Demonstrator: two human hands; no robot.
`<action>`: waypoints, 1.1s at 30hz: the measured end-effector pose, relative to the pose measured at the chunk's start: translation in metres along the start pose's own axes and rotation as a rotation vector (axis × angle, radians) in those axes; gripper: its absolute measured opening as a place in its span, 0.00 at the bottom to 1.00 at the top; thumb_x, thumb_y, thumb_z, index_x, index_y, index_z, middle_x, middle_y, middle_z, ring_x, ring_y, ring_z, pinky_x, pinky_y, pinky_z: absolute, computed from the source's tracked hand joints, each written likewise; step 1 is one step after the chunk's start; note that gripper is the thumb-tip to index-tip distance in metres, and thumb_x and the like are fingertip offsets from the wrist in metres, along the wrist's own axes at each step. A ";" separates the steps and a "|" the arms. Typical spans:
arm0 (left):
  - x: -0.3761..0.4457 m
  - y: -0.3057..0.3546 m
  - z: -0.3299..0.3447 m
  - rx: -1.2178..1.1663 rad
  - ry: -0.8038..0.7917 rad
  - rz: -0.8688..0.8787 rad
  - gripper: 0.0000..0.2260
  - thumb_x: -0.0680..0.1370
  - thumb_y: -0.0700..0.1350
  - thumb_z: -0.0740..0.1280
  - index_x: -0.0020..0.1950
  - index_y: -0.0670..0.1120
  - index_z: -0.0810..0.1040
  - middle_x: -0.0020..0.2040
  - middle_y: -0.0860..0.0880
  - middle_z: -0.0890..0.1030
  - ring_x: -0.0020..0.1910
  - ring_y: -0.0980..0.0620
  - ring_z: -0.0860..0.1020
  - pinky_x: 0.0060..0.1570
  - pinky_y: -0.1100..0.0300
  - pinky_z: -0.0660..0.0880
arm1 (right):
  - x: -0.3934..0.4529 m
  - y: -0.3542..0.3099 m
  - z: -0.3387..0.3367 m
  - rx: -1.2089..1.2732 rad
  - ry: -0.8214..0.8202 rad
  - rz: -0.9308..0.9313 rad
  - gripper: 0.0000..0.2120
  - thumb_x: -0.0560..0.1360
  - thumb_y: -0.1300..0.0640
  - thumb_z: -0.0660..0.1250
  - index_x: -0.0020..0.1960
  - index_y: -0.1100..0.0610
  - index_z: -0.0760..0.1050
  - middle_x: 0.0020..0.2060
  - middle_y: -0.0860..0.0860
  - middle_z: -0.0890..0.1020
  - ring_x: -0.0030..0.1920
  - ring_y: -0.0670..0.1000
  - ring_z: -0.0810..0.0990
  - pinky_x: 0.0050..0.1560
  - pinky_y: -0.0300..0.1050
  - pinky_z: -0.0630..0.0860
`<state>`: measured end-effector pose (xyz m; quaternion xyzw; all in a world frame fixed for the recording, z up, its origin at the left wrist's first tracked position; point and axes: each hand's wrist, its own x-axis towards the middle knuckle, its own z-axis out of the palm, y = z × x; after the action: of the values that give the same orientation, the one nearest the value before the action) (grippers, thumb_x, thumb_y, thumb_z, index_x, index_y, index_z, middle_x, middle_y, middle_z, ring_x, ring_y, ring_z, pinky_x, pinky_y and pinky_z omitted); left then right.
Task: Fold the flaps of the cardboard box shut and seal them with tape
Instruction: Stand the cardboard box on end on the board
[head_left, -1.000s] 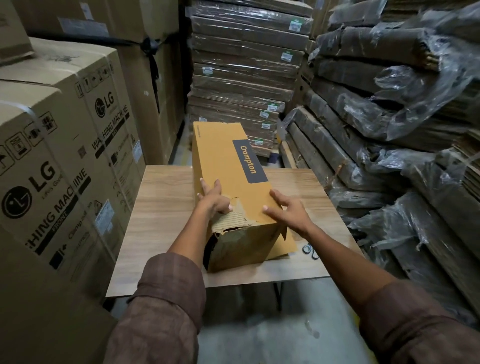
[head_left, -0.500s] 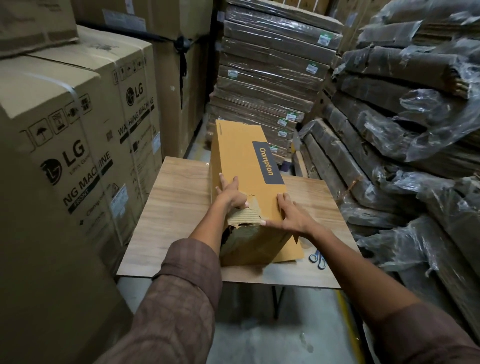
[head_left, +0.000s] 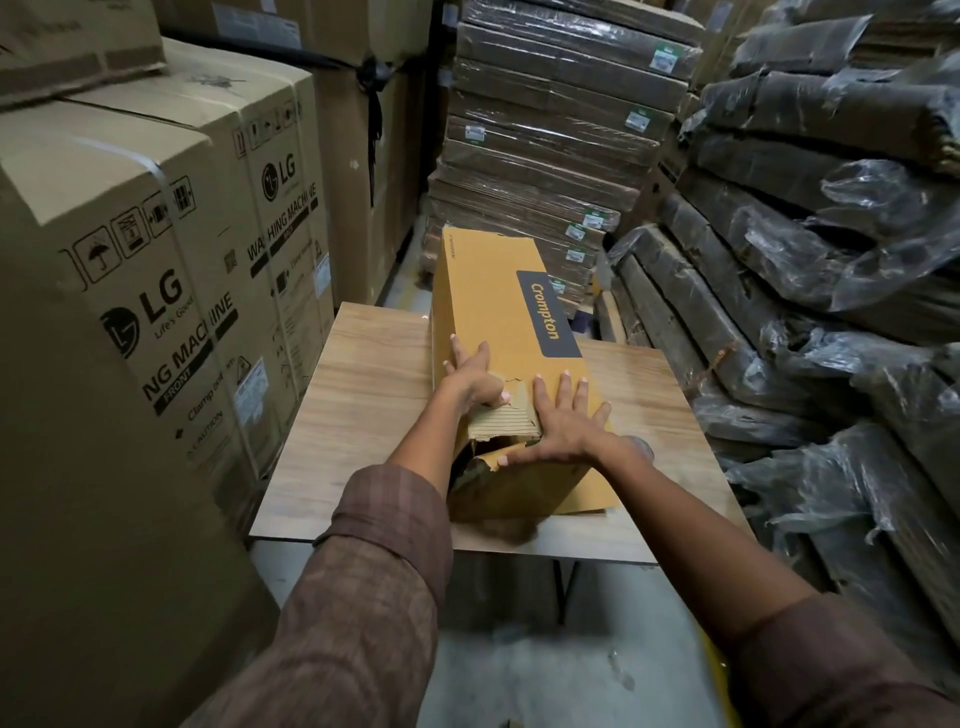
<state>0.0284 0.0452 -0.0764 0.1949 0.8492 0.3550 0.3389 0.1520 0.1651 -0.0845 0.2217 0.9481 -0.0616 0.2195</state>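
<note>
A long yellow cardboard box (head_left: 493, 306) marked Crompton lies lengthwise on a small wooden table (head_left: 363, 395). Its near end is torn, with a ragged corrugated flap (head_left: 506, 421) and a dark gap under it. My left hand (head_left: 475, 376) lies flat on the box top at the left edge, thumb by the torn flap. My right hand (head_left: 563, 423) is spread flat on the top near the right edge, and its thumb presses the near end flap. No tape is in view.
Tall LG washing machine cartons (head_left: 171, 270) stand close on the left. Stacks of flat cardboard (head_left: 550, 135) rise behind the table. Plastic-wrapped cardboard bundles (head_left: 831, 270) crowd the right side. Bare concrete floor (head_left: 524, 670) lies below the table's near edge.
My right hand has slid forward and spread flat over the box top, thumb now down on the end flap. The left hand stays at the left edge. The view has shifted slightly.
</note>
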 end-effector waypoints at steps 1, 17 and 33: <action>0.000 0.000 0.000 0.005 0.000 0.000 0.44 0.78 0.37 0.69 0.83 0.52 0.43 0.77 0.48 0.24 0.80 0.38 0.38 0.78 0.45 0.48 | 0.000 0.000 0.000 0.008 0.000 0.000 0.66 0.62 0.21 0.66 0.79 0.49 0.28 0.76 0.62 0.28 0.76 0.68 0.28 0.70 0.77 0.39; 0.002 -0.003 -0.001 0.006 -0.008 0.013 0.45 0.78 0.37 0.71 0.83 0.53 0.43 0.77 0.47 0.24 0.80 0.38 0.38 0.78 0.45 0.47 | 0.004 -0.008 -0.009 0.052 -0.106 0.067 0.63 0.61 0.16 0.58 0.79 0.46 0.29 0.76 0.60 0.26 0.75 0.67 0.26 0.69 0.78 0.37; 0.005 -0.003 -0.001 0.048 -0.017 0.015 0.45 0.78 0.41 0.72 0.83 0.52 0.42 0.76 0.46 0.23 0.80 0.37 0.40 0.79 0.47 0.48 | 0.004 -0.014 -0.015 -0.031 -0.170 0.082 0.73 0.57 0.25 0.74 0.77 0.49 0.24 0.74 0.62 0.24 0.74 0.71 0.26 0.68 0.82 0.40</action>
<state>0.0236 0.0456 -0.0799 0.2126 0.8531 0.3353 0.3386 0.1365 0.1575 -0.0726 0.2510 0.9170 -0.0566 0.3047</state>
